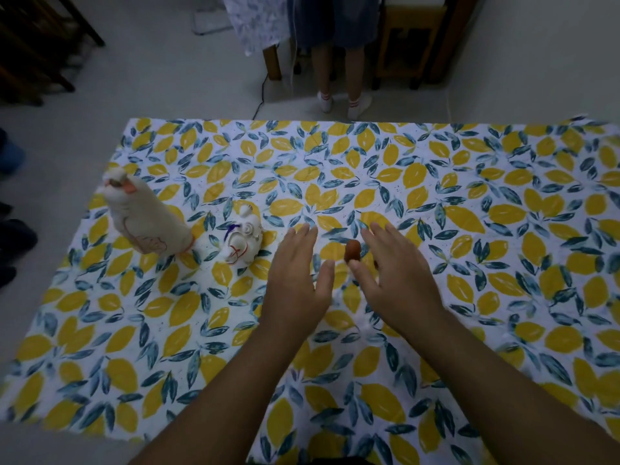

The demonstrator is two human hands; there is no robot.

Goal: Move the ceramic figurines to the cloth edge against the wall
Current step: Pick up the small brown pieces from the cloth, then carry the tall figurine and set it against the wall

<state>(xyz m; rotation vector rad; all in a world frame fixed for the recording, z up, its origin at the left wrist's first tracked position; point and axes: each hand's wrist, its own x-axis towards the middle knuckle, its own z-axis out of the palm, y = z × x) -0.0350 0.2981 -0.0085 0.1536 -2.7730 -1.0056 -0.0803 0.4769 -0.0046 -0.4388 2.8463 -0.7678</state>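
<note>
A cloth (436, 196) printed with yellow and blue leaves is spread over the surface. Two white ceramic figurines are seen on its left part: a tall bird (147, 216), upright with an orange beak, and a smaller round figurine (243, 238) just to its right, marked with red and blue lines. The two stand near each other; whether they touch cannot be told. Both are placed well away from the far cloth edge and from the cloth's right side. A small brown object (353, 251) is seen near the cloth's middle, between the two hands (its make cannot be told). The left hand (297, 280) is held flat and palm down, fingers extended, just left of the brown object; its grip is released and nothing is held. The right hand (397, 273) is likewise spread, palm down, just right of the brown object, with its thumb tip close beside the object's base; contact cannot be confirmed, and the grip is released. Both forearms are extended from the near edge toward the middle. Beyond the far cloth edge, a light floor is visible, where a second person's legs (339, 75) in white socks are seen beside wooden furniture (407, 45).
</note>
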